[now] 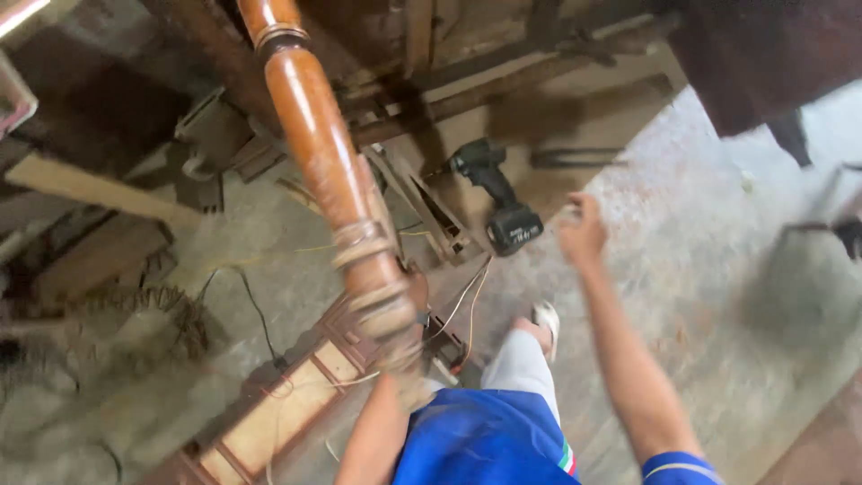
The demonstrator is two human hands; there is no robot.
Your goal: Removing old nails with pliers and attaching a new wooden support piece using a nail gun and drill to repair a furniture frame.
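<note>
Left hand: the left hand (395, 355) is gripping the lower end of a turned wooden post (325, 153), its fingers clamped on it, though blurred.
Post: it is rising tilted above the floor (718, 269).
Right hand: the right hand (582, 232) is reaching out near a cordless drill (496, 196) lying on the floor; fingers too blurred to tell.

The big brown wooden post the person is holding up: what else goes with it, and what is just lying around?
In hand:
turned wooden post, gripped low down by the left hand
right hand, fingers closed, what they pinch is too blurred to tell

Lying about:
cordless drill on the floor
panelled wooden frame
wooden planks
thin cords
</note>
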